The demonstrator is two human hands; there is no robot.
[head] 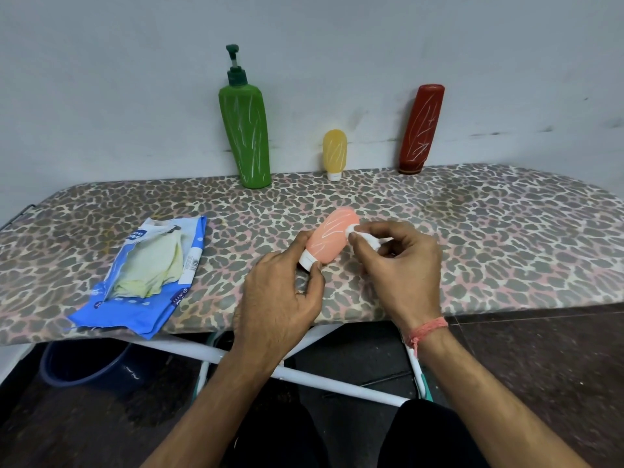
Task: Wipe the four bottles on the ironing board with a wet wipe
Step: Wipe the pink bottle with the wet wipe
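- Board first: leopard-print ironing board (472,238) spans the middle of the frame, wall behind it, floor and a dark bucket (84,366) below at lower left.
- Green pump bottle (246,136) stands upper centre against the wall, scribbled with white marks; tall, stiff and likely top-heavy, so best taken round the body, not the pump.
- Red bottle (420,130) leans on the wall at upper right, cap down and also marked; likely to topple at a nudge.
- Blue wipe pack (148,275) lies torn open at left, pale sheets showing.
- Left hand (280,298) at centre pinches the white cap end of the peach bottle (331,238), fingers curled; the bottle is tilted, and whether it touches the board cannot be told.
- Right hand (398,265) pinches a small bunched wet wipe (361,236) against that bottle's side, near its rounded end.
- Peach bottle looks small, light and squeezable; once damp it may slip, so the cap is the firmer hold.
- Yellow bottle (334,153), smallest in the back row, stands cap down between green and red; probably as soft.
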